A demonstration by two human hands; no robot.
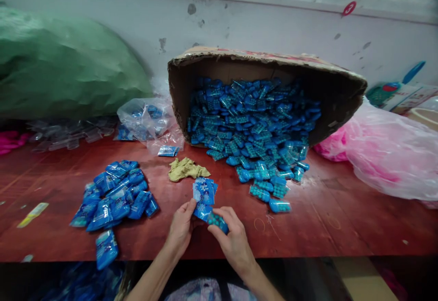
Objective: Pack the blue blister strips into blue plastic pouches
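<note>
Near the table's front edge, my left hand pinches a blue printed card between thumb and fingers. My right hand grips a small clear packet with blue and teal beads, its end touching the card. Just beyond my hands lies a small stack of blue cards. To the left is a pile of blue packets with cards showing, one of them overhanging the front edge. A tipped cardboard box holds a heap of clear blue-and-teal packets spilling onto the table.
A crumpled yellowish cloth lies behind the card stack. Clear bags stand left of the box, a pink-and-white plastic bag right of it. A large green sack fills the back left. A yellow-handled tool lies far left.
</note>
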